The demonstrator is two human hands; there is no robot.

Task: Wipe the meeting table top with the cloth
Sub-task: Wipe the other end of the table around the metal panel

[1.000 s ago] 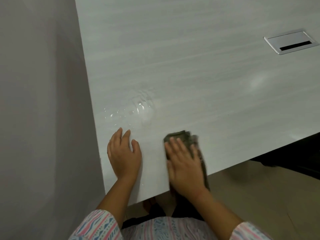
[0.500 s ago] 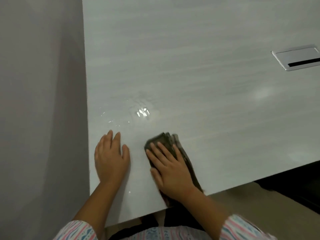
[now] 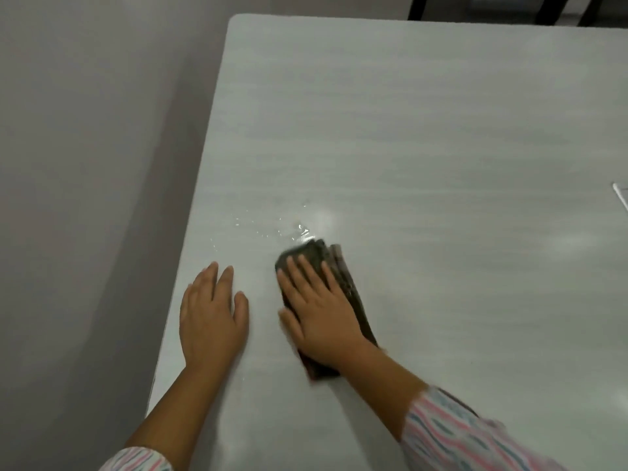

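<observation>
A pale grey wood-grain meeting table top (image 3: 424, 137) fills most of the view. A dark folded cloth (image 3: 319, 254) lies on it near the left side. My right hand (image 3: 321, 311) presses flat on the cloth with straight fingers. The cloth's far end touches a small patch of water drops (image 3: 292, 232). My left hand (image 3: 212, 316) rests flat on the bare table top near the left edge, apart from the cloth.
The table's left edge runs along a plain grey wall (image 3: 85, 164). Dark chair legs (image 3: 418, 6) stand beyond the far edge. A corner of a metal cable hatch (image 3: 621, 195) shows at the right border.
My right hand has pushed the cloth forward, away from the near edge, up to the wet patch. My left hand stays flat beside it, and the view has tilted up the table.
</observation>
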